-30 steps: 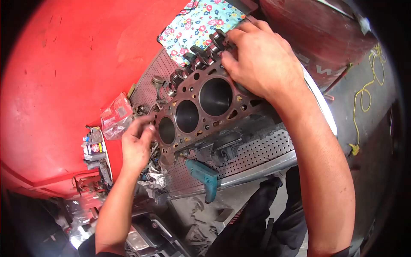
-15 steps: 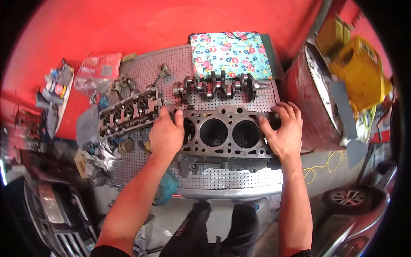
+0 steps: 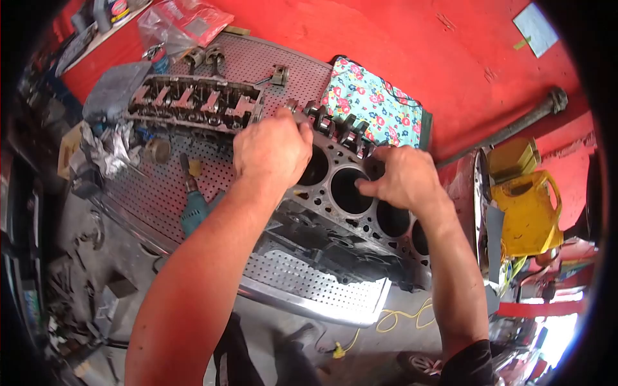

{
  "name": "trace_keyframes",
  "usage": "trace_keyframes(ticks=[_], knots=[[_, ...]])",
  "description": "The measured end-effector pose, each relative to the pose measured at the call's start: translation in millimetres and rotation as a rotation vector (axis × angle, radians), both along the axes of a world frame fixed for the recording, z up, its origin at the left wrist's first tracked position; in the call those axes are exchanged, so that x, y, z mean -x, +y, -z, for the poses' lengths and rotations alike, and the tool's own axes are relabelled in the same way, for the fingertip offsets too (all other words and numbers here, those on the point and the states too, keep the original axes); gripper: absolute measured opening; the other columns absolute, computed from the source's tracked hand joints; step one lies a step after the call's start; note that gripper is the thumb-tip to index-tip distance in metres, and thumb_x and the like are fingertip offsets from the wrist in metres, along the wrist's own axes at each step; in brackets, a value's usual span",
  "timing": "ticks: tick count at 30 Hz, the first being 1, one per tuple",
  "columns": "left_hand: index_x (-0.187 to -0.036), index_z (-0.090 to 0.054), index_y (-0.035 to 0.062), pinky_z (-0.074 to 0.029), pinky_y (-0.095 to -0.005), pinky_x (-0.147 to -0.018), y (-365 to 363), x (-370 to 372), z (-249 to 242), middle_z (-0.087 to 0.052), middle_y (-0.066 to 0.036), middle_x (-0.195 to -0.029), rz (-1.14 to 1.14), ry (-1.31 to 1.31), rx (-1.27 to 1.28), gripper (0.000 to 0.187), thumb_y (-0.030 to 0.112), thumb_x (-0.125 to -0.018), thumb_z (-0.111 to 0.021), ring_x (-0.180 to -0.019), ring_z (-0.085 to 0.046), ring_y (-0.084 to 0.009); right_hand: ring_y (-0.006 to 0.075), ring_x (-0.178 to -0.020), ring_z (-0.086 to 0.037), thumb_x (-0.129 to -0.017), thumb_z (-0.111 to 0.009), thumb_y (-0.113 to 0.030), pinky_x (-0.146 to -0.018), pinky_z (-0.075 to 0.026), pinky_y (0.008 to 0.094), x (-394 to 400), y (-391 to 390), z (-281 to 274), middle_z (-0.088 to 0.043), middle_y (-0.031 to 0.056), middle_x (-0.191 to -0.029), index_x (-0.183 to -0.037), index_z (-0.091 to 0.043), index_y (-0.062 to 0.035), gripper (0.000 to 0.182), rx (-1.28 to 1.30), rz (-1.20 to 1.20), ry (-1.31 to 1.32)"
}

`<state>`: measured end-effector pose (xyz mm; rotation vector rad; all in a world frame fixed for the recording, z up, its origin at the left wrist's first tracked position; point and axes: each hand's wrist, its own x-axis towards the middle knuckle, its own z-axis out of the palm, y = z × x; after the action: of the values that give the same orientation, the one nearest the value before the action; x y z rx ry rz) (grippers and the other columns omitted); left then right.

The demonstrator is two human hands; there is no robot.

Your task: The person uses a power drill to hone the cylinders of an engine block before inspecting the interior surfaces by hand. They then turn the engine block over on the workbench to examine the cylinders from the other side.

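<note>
A crankshaft [image 3: 351, 133] lies along the far side of the engine block [image 3: 335, 219], whose round cylinder bores face up. At the crankshaft's left end, my left hand [image 3: 270, 151] is closed, with fingers and thumb around the metal. My right hand [image 3: 409, 180] reaches over the block and curls its fingers at the crankshaft's right end, which it hides; its thumb extends above a bore. The fingers' exact contact is partly covered. Left of my left hand sits a cylinder head [image 3: 196, 103] with its valve gear showing.
A floral cloth [image 3: 373, 100] lies behind the crankshaft on the perforated metal table [image 3: 290, 270]. Pistons with rods [image 3: 209, 58] stand at the back left. A teal power drill [image 3: 193, 209] rests near my left forearm. Beyond the right end is a yellow jug [image 3: 524, 212].
Both hands have left the ends of the engine block and moved to the crankshaft behind it. My view has turned and shifted, so the table now appears slanted.
</note>
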<state>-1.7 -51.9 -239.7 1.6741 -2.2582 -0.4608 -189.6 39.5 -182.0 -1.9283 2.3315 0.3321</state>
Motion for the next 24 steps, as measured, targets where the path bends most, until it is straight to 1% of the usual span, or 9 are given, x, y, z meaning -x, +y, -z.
trace_keyframes(ticks=[3,5,10,13,14,17,21,23,24], knots=[[-0.104,-0.073,0.0006,-0.057,-0.0496,-0.089,-1.4,-3.0,4.0,-0.076,-0.023,-0.099,-0.048,0.014,0.112,0.045,0.04,-0.101,-0.053,-0.099,-0.073,-0.0396,0.0354,-0.085,-0.075,-0.076,-0.078,-0.047,-0.082,-0.059,0.0448,10.5,6.2,16.1,-0.075,0.0171,-0.081,-0.099,-0.08,-0.0108,0.043,0.173,-0.151,-0.012],[-0.101,-0.078,0.0023,-0.056,-0.0493,-0.095,3.0,-1.3,3.0,-0.076,-0.022,-0.108,-0.081,0.04,0.091,0.046,0.041,-0.099,-0.054,-0.107,-0.071,-0.04,0.0377,-0.084,-0.074,-0.079,-0.074,-0.044,-0.082,-0.059,0.0467,8.4,11.1,21.4,-0.073,0.0208,-0.08,-0.1,-0.08,-0.0088,0.042,0.201,-0.144,0.002],[-0.115,-0.076,0.0026,-0.055,-0.0519,-0.099,0.1,-4.9,7.9,-0.074,-0.024,-0.116,-0.05,-0.024,0.112,0.049,0.044,-0.101,-0.053,-0.111,-0.07,-0.043,0.0416,-0.086,-0.072,-0.082,-0.069,-0.04,-0.084,-0.058,0.0494,7.0,20.2,22.9,-0.072,0.0256,-0.083,-0.109,-0.077,-0.005,0.045,0.264,-0.15,0.013],[-0.097,-0.074,-0.0053,-0.057,-0.0535,-0.091,0.8,-4.5,19.5,-0.073,-0.029,-0.099,-0.058,-0.024,0.308,0.052,0.043,-0.101,-0.056,-0.1,-0.071,-0.0447,0.0404,-0.095,-0.073,-0.083,-0.069,-0.042,-0.09,-0.057,0.0482,21.9,23.7,28.2,-0.074,0.0271,-0.094,-0.117,-0.076,-0.0052,0.051,0.385,-0.123,-0.05],[-0.1,-0.074,-0.0055,-0.057,-0.0538,-0.092,0.6,-3.6,20.8,-0.073,-0.03,-0.099,-0.102,0.017,0.266,0.052,0.043,-0.101,-0.056,-0.101,-0.071,-0.0446,0.04,-0.098,-0.073,-0.083,-0.069,-0.043,-0.092,-0.057,0.0477,29.0,23.6,29.2,-0.074,0.0274,-0.099,-0.12,-0.076,-0.0052,0.053,0.451,-0.12,-0.086],[-0.103,-0.074,-0.0054,-0.056,-0.0539,-0.093,1.2,-3.9,19.6,-0.073,-0.029,-0.101,-0.101,-0.014,0.297,0.053,0.044,-0.101,-0.056,-0.102,-0.071,-0.0443,0.0387,-0.105,-0.073,-0.083,-0.072,-0.048,-0.098,-0.055,0.0455,34.8,24.0,31.2,-0.075,0.0257,-0.109,-0.125,-0.074,-0.0052,0.06,0.523,-0.04,-0.369],[-0.109,-0.074,-0.0027,-0.055,-0.052,-0.096,8.1,-3.0,6.2,-0.074,-0.026,-0.109,-0.095,-0.049,0.184,0.052,0.045,-0.1,-0.055,-0.107,-0.07,-0.0423,0.0364,-0.105,-0.073,-0.078,-0.078,-0.053,-0.099,-0.054,0.0448,19.6,17.1,43.2,-0.077,0.0213,-0.109,-0.121,-0.076,-0.0053,0.064,0.414,-0.074,-0.259],[-0.116,-0.075,0.0023,-0.055,-0.049,-0.099,7.5,-0.2,-2.9,-0.074,-0.022,-0.118,-0.106,-0.098,0.066,0.05,0.045,-0.1,-0.054,-0.114,-0.07,-0.0387,0.0352,-0.096,-0.074,-0.076,-0.08,-0.052,-0.092,-0.057,0.0451,4.8,10.4,39.1,-0.078,0.0172,-0.098,-0.112,-0.079,-0.0084,0.056,0.391,-0.065,-0.21],[-0.113,-0.076,0.0026,-0.055,-0.0475,-0.098,7.9,0.3,-1.7,-0.075,-0.021,-0.116,-0.118,-0.089,0.097,0.05,0.045,-0.1,-0.053,-0.113,-0.07,-0.0379,0.035,-0.096,-0.075,-0.076,-0.08,-0.048,-0.091,-0.057,0.045,2.9,7.5,33.9,-0.078,0.0174,-0.097,-0.111,-0.079,-0.0083,0.053,0.368,-0.089,-0.187]])
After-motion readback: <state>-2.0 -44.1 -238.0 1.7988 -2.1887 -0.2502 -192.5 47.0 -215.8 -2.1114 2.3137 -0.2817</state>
